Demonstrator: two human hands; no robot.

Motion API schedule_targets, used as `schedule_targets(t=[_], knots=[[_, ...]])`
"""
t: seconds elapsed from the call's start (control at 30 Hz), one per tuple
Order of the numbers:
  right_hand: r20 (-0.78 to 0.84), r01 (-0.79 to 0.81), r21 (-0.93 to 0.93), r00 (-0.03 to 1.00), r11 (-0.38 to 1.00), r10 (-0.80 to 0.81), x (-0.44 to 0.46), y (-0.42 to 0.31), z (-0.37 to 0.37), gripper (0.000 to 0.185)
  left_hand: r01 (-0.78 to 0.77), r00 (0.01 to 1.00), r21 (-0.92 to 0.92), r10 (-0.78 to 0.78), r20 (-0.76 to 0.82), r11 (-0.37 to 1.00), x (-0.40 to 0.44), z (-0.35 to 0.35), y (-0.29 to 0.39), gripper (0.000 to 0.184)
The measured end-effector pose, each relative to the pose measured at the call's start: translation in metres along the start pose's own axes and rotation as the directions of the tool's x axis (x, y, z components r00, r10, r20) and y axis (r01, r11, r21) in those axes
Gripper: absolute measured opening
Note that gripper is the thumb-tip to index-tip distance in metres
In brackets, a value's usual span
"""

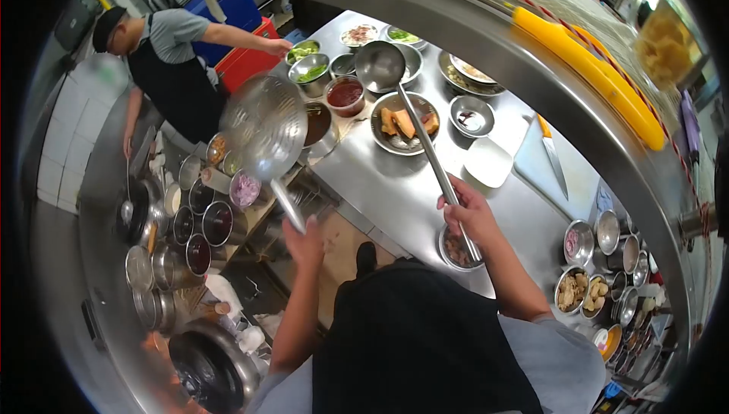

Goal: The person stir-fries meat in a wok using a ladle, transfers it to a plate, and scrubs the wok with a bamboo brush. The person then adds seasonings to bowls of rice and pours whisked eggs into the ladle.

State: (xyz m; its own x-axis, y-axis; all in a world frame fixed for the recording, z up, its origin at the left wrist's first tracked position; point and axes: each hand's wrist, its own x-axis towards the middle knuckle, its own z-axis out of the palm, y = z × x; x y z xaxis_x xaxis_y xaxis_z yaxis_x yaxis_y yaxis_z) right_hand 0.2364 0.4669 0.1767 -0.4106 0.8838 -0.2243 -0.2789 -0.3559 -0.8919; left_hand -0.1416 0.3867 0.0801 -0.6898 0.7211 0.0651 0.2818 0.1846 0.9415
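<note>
My left hand (305, 244) is closed round the handle of a large perforated metal skimmer (266, 129), which is raised and slightly blurred. In my right hand (472, 213) is the long handle of a steel ladle (381, 66). The ladle's bowl hangs over the far part of the steel counter (372, 190). Beneath its handle stands a metal bowl with orange-brown chunks (404, 122). Close under my right hand, a small bowl with brownish pieces (458, 251) is partly covered. A tub of red sauce (345, 95) sits between the skimmer and the ladle.
At the left, a co-worker (171, 57) reaches toward bowls of chopped greens (307, 72) and holds a ladle over a wok (133, 216). A knife (553, 156) lies on a cutting board (531, 159). Another wok (205, 368) is at lower left. An overhead steel rail (486, 30) curves across.
</note>
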Motion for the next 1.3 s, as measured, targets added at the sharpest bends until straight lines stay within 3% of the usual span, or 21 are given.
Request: schedule_targets(t=[0.03, 0.17, 0.3, 0.33, 0.37, 0.5, 0.57, 0.63, 0.7, 0.73, 0.8, 0.83, 0.87, 0.9, 0.93, 1.0, 1.03, 1.1, 1.2, 1.27, 1.3], knots=[[0.019, -0.020, -0.031, 1.000, 0.999, 0.021, 0.020, 0.000, 0.003, 0.081, 0.230, 0.973, -0.229, -0.221, 0.065, 0.946, -0.017, -0.021, 0.007, 0.044], [0.009, -0.046, -0.193, 0.999, 0.980, 0.048, 0.085, 0.008, 0.020, 0.077, 0.334, 0.888, -0.591, -0.456, -0.065, 0.734, -0.096, -0.092, -0.053, 0.028], [-0.067, -0.059, -0.479, 0.997, 0.876, 0.031, 0.124, 0.006, 0.033, 0.075, 0.356, 0.668, -0.693, -0.690, -0.281, 0.627, -0.186, -0.155, -0.111, 0.026], [-0.055, -0.064, -0.491, 0.998, 0.869, 0.042, 0.128, 0.005, 0.034, 0.075, 0.351, 0.648, -0.728, -0.714, -0.265, 0.589, -0.218, -0.181, -0.165, 0.031], [-0.057, -0.078, -0.500, 0.997, 0.862, 0.057, 0.132, 0.003, 0.036, 0.077, 0.361, 0.540, -0.745, -0.777, -0.324, 0.561, -0.240, -0.196, -0.189, 0.033], [-0.066, -0.105, -0.498, 0.994, 0.861, 0.083, 0.142, 0.004, 0.036, 0.078, 0.343, 0.498, -0.777, -0.804, -0.327, 0.528, -0.281, -0.235, -0.187, 0.033], [-0.052, -0.101, -0.458, 0.995, 0.883, 0.087, 0.143, 0.002, 0.038, 0.078, 0.361, 0.360, -0.665, -0.756, -0.547, 0.654, -0.276, -0.242, -0.168, 0.031], [-0.049, -0.109, -0.458, 0.994, 0.882, 0.098, 0.144, 0.000, 0.038, 0.077, 0.238, 0.332, -0.787, -0.809, -0.485, 0.569, -0.284, -0.266, -0.188, 0.027], [-0.052, -0.113, -0.451, 0.994, 0.885, 0.100, 0.145, -0.004, 0.038, 0.076, -0.056, 0.293, -0.961, -0.916, -0.275, 0.271, -0.299, -0.321, -0.240, 0.026], [-0.041, -0.137, -0.442, 0.990, 0.887, 0.133, 0.146, -0.009, 0.040, 0.076, -0.049, 0.299, -0.962, -0.915, -0.272, 0.270, -0.294, -0.331, -0.234, 0.026], [-0.040, -0.165, -0.425, 0.986, 0.890, 0.163, 0.145, -0.016, 0.042, 0.076, -0.102, -0.092, -0.994, -0.994, 0.050, -0.041, -0.286, -0.358, -0.219, 0.019], [-0.023, -0.171, -0.396, 0.984, 0.902, 0.176, 0.146, -0.020, 0.043, 0.075, -0.092, -0.089, -0.995, -0.995, 0.049, -0.040, -0.279, -0.357, -0.219, 0.019], [-0.004, -0.177, -0.365, 0.982, 0.914, 0.188, 0.147, -0.023, 0.044, 0.074, 0.409, -0.187, -0.881, -0.923, -0.337, 0.239, -0.273, -0.351, -0.215, 0.024], [0.016, -0.177, -0.316, 0.981, 0.932, 0.192, 0.147, -0.025, 0.044, 0.072, 0.809, -0.074, -0.470, -0.731, -0.678, 0.354, -0.269, -0.343, -0.210, 0.030], [0.011, -0.177, -0.311, 0.982, 0.934, 0.190, 0.151, -0.024, 0.039, 0.072, 0.962, 0.207, 0.085, -0.488, -0.848, 0.261, -0.264, -0.335, -0.204, 0.037], [0.036, -0.207, -0.098, 0.977, 0.973, 0.211, 0.159, -0.022, 0.027, 0.069, 0.743, 0.663, 0.592, -0.219, -0.716, 0.312, -0.230, -0.313, -0.203, 0.042], [0.074, -0.216, -0.014, 0.973, 0.976, 0.216, 0.161, -0.025, 0.027, 0.066, 0.587, 0.743, 0.551, -0.123, -0.658, 0.593, -0.199, -0.292, -0.203, 0.040], [0.068, -0.231, 0.069, 0.972, 0.971, 0.226, 0.159, -0.034, 0.032, 0.065, 0.353, 0.889, 0.367, -0.186, -0.420, 0.861, -0.141, -0.210, -0.161, 0.031], [0.100, -0.263, 0.257, 0.964, 0.930, 0.245, 0.160, -0.042, 0.031, 0.063, 0.200, 0.958, 0.337, -0.256, 0.130, 0.920, -0.078, -0.077, -0.089, 0.034], [0.141, -0.283, 0.356, 0.958, 0.891, 0.248, 0.159, -0.044, 0.029, 0.062, 0.266, 0.796, 0.242, -0.354, 0.490, 0.933, -0.059, 0.013, -0.075, 0.036], [0.157, -0.292, 0.415, 0.956, 0.862, 0.249, 0.159, -0.046, 0.029, 0.056, 0.092, 0.778, 0.193, -0.191, 0.598, 0.977, -0.060, 0.055, -0.074, 0.036]])
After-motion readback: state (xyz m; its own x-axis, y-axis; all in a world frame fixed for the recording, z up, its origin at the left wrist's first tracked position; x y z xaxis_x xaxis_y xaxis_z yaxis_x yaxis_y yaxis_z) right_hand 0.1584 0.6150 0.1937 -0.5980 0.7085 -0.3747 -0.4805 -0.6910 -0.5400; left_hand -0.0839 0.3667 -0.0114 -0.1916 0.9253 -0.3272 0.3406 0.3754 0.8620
